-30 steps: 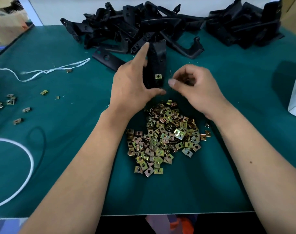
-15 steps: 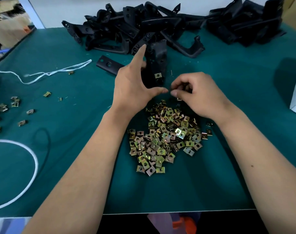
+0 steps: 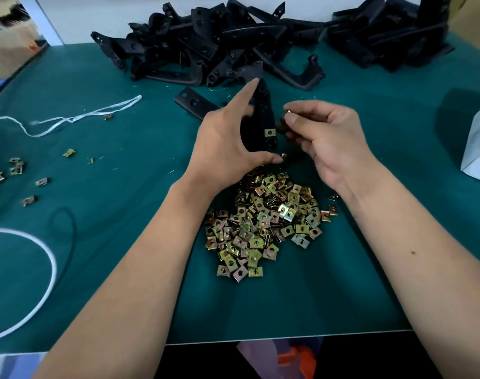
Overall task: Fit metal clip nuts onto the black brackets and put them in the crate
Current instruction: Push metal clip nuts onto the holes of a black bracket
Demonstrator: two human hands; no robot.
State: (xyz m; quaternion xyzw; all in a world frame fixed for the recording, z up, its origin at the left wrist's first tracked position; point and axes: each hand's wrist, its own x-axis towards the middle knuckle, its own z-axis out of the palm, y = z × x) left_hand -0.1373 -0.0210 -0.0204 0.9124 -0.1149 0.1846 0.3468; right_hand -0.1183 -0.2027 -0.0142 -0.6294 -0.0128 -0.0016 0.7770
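I have the left hand [image 3: 228, 149] gripping a black bracket [image 3: 263, 119] upright above the clip nut pile [image 3: 263, 222] — one nut [image 3: 269, 132] already sits on it. My right hand [image 3: 323, 138] pinches something small beside it, likely the next nut — seating it needs careful alignment. No crate in view.
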